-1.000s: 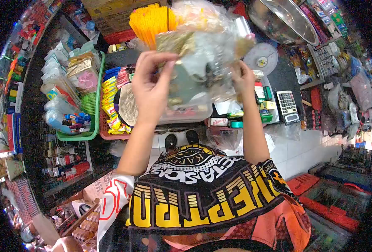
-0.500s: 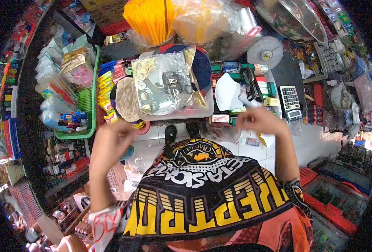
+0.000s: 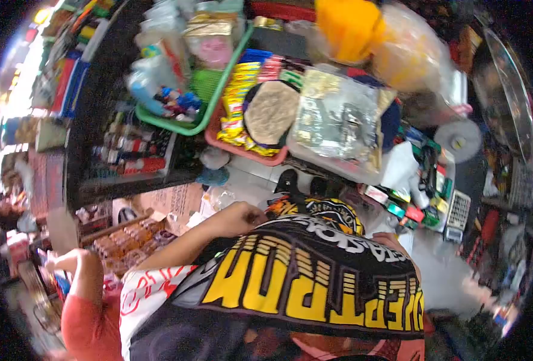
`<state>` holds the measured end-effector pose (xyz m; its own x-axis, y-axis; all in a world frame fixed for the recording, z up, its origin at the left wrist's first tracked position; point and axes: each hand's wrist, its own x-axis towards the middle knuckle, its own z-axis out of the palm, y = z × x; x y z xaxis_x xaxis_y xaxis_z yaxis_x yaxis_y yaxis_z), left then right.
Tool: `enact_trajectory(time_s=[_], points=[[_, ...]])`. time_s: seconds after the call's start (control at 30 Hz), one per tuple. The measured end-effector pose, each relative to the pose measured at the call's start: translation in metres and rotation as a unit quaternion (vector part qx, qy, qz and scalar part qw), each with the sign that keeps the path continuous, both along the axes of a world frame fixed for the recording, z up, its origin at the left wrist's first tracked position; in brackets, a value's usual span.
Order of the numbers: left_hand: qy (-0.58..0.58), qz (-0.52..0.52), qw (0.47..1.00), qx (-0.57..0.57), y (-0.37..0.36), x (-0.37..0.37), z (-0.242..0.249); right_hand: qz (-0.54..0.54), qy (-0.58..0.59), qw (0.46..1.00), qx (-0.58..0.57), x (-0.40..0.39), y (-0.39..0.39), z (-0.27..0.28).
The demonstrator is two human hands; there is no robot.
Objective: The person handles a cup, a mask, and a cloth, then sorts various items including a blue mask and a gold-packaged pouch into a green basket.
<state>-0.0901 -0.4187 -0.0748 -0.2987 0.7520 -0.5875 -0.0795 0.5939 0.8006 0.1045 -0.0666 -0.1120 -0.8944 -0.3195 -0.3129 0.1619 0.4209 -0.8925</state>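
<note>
Left hand (image 3: 245,218) is hovering by the shirt (image 3: 314,289), fingers bending; right hand (image 3: 391,242) is half-hiding behind it. Cannot tell either grip. Beyond both, plastic packet (image 3: 332,117) is lying atop translucent container (image 3: 334,162).

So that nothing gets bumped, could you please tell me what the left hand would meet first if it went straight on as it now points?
Probably the front of the person's own shirt, towards which the left hand points; depth is unclear, so they may already touch.

Crinkled clear plastic packet (image 3: 337,117), greyish inside, pale gold edging, lying atop a translucent tub (image 3: 337,168)
</note>
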Motion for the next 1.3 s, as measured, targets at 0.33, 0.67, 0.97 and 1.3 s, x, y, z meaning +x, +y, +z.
enact_trajectory(time_s=[0.33, 0.67, 0.97, 1.3], points=[[0.117, 0.064, 0.991, 0.011, 0.009, 0.015, -0.005, 0.020, -0.067, 0.997, 0.040, 0.004, 0.005, 0.011], [0.120, -0.023, 0.971, 0.204, 0.064, 0.003, -0.046, -0.012, -0.142, 0.987, 0.074, 0.022, -0.002, 0.033], [0.090, -0.206, 0.957, 0.185, 0.101, -0.014, -0.021, -0.074, -0.228, 0.968, 0.080, 0.060, -0.017, 0.050], [0.164, 0.117, 0.962, 0.184, 0.090, -0.071, 0.086, -0.358, -0.076, 0.927, 0.082, 0.007, 0.017, 0.070]])
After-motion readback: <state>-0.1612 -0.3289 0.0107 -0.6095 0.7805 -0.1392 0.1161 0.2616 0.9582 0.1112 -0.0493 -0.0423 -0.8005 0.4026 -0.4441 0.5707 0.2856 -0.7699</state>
